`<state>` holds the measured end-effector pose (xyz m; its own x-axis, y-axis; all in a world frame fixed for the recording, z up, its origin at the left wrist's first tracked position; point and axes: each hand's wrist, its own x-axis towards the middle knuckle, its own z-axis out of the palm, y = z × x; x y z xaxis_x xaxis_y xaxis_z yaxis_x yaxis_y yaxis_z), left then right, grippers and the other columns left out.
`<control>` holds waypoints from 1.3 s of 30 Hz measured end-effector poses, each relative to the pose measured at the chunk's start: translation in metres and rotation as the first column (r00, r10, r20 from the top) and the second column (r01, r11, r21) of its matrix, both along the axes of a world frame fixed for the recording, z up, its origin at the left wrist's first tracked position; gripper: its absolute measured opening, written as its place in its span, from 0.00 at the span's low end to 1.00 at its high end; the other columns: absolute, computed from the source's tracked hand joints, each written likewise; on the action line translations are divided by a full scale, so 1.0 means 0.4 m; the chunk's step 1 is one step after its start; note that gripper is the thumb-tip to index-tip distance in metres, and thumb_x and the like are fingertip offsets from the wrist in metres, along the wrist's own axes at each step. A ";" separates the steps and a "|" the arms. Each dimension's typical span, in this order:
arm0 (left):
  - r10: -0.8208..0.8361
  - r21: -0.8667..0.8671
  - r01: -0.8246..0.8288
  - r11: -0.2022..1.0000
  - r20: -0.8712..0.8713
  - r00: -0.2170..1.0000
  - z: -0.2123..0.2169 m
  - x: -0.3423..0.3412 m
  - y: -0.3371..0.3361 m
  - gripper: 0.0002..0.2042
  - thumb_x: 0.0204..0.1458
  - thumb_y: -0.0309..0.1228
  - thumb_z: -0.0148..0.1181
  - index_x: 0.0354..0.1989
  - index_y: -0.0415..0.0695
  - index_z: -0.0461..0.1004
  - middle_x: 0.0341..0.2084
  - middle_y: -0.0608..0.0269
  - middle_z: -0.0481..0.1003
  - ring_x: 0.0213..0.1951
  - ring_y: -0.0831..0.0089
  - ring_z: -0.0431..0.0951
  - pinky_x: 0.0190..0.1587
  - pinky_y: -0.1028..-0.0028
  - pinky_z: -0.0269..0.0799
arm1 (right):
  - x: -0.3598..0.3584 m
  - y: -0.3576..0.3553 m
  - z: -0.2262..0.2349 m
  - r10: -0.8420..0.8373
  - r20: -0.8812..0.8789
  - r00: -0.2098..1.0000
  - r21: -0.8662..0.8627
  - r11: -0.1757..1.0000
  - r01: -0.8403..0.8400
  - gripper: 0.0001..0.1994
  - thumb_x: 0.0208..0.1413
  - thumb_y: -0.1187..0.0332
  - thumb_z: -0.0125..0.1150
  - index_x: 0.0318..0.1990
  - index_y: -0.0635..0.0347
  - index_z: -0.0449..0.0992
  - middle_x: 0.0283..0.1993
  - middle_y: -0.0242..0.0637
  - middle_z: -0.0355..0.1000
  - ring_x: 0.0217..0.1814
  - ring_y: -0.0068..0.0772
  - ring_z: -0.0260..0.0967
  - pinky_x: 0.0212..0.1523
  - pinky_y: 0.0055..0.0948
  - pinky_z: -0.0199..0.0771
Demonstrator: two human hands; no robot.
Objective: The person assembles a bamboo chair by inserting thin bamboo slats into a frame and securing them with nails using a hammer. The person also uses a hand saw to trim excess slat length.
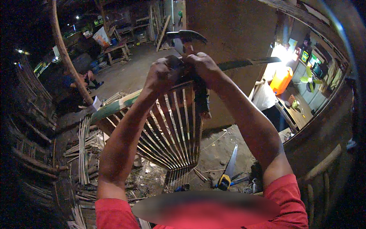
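A claw hammer (187, 36) stands head-up in front of me. My right hand (206, 68) is closed round its handle, just below the head. Close beside it, my left hand (163, 74) is curled shut at the upper end of a slatted bamboo frame (171, 122); what its fingers hold is hidden in shadow. Narrow slats fan out in the frame, closing together at the lower end. A thick green-and-tan bamboo pole (118, 107) runs along the frame's left side. From behind my right hand, a long dark piece (248, 63) reaches rightward.
A handsaw (230, 168) with a yellow-and-black handle lies on the dirt floor. Loose bamboo strips (83, 152) are heaped at left. An orange jerrycan (281, 80) and white bag (264, 96) are by a lit table at right. A person (78, 80) sits far left behind a post.
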<state>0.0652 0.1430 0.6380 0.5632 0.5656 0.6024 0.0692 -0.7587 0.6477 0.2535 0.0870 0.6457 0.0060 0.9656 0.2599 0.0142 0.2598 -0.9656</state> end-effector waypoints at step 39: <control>0.227 0.042 -0.224 0.974 -0.275 0.934 0.019 0.026 -0.040 0.12 0.56 0.35 0.61 0.42 0.40 0.81 0.34 0.50 0.83 0.37 0.64 0.84 0.43 0.66 0.75 | 0.008 -0.323 0.188 -0.413 0.812 0.412 0.433 0.900 0.048 0.26 0.67 0.68 0.49 0.72 0.46 0.58 0.30 0.48 0.74 0.28 0.43 0.73 0.27 0.43 0.72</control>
<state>0.0756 0.1271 0.6456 0.5664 0.6924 0.4470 0.4146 -0.7081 0.5715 0.2565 -0.0421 0.7210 -0.1874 0.8303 0.5248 0.8970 0.3624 -0.2531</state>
